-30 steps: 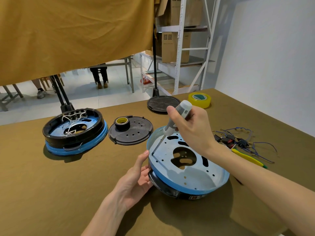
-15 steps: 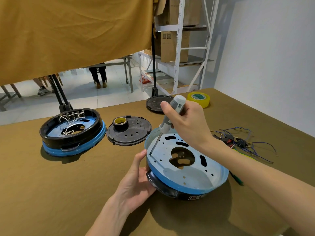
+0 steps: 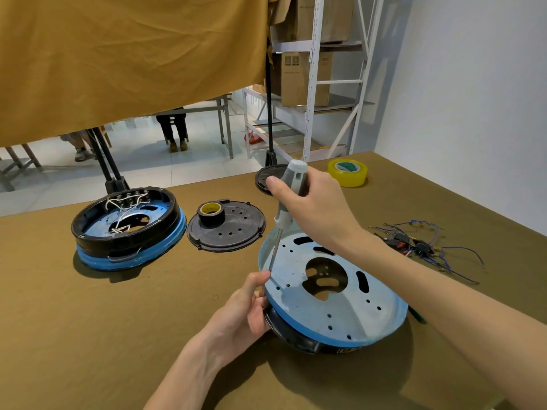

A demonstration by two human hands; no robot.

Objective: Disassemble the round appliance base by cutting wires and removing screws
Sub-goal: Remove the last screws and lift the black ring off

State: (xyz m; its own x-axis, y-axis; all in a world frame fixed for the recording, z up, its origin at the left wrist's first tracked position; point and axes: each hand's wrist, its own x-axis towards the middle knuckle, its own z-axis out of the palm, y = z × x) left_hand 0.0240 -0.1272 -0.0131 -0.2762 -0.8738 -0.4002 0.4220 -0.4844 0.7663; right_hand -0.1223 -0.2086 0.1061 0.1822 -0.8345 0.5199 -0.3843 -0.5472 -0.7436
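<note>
Near the front edge of the worktop: your round appliance base (image 3: 331,294) sits tilted, its pale blue metal plate facing up and its black lower shell resting on the olive worktop (image 3: 118,335).
Step in hand: screw removal, as you judge it from the tool; no wires show on this base, so the cutting part looks done here.
Right hand: your right hand (image 3: 313,211) wraps its fingers around the grey handle of the screwdriver (image 3: 284,214), thumb laid along the handle near the top.
Screwdriver: its shaft slants down to the left side of the plate; the tip is hidden behind your left thumb, so you cannot tell whether it sits in a screw head.
Left hand: your left hand (image 3: 245,312) grips the base's left rim, thumb up against the rim by the shaft, fingers curled under the black shell.
Next move: seat the tip squarely, press down and turn, while the left hand keeps the tilted base from rocking.
Risk: a slip of the tip would run toward your left thumb.
Toward the left edge: a second base (image 3: 127,229), white wires inside.
Middle of the worktop: a black cover plate (image 3: 233,232) carrying a roll of black tape (image 3: 210,211).
Toward the right edge: loose cut wires (image 3: 420,244).
Far edge: a yellow tape roll (image 3: 347,172).
</note>
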